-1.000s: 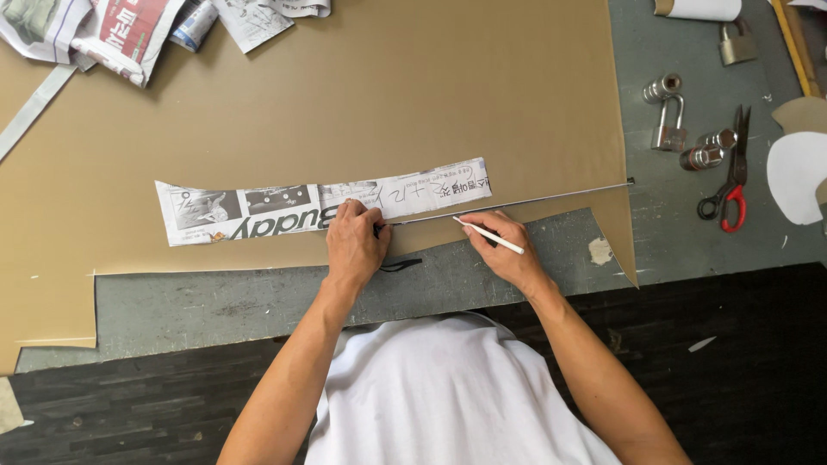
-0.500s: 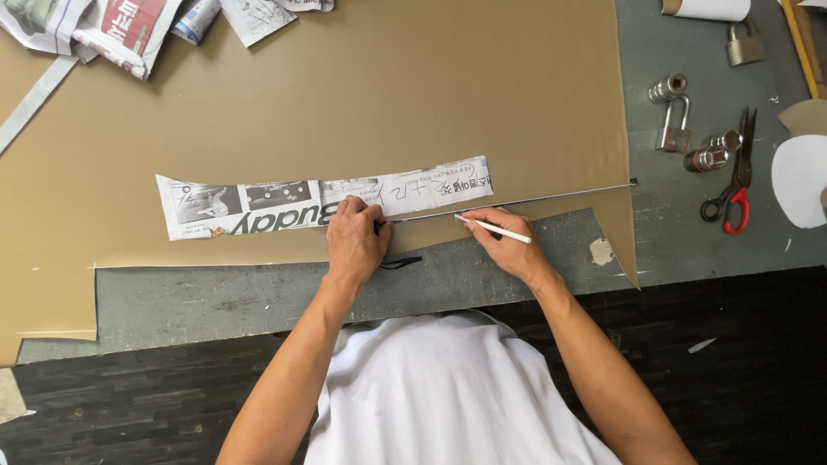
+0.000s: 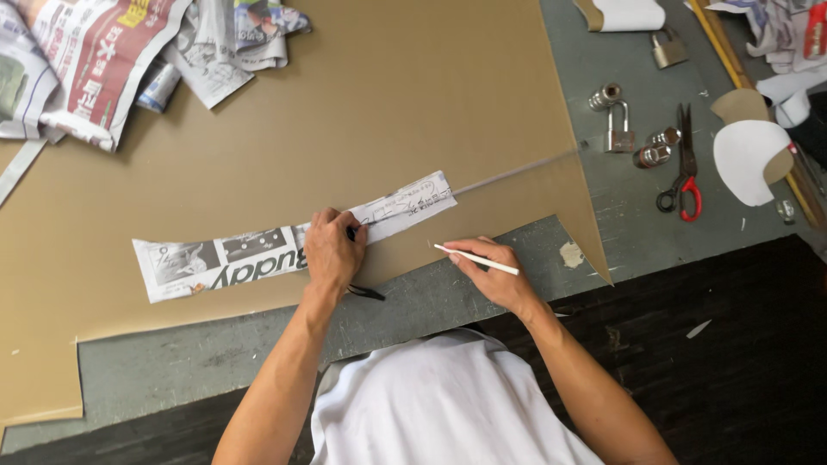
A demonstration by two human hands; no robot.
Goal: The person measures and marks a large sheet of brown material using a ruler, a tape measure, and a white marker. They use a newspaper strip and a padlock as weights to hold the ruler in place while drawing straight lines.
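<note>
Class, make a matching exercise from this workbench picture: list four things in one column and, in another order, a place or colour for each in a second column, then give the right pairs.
Things:
1. newspaper strip
2. white pencil
3. scissors
4. crumpled newspapers

Places or colours:
A. held in the right hand
B. red handle, lying on the grey bench at the right
C. piled at the top left corner
D. pressed flat on the tan sheet by the left hand

Pairs: 1-D, 2-A, 3-B, 4-C
</note>
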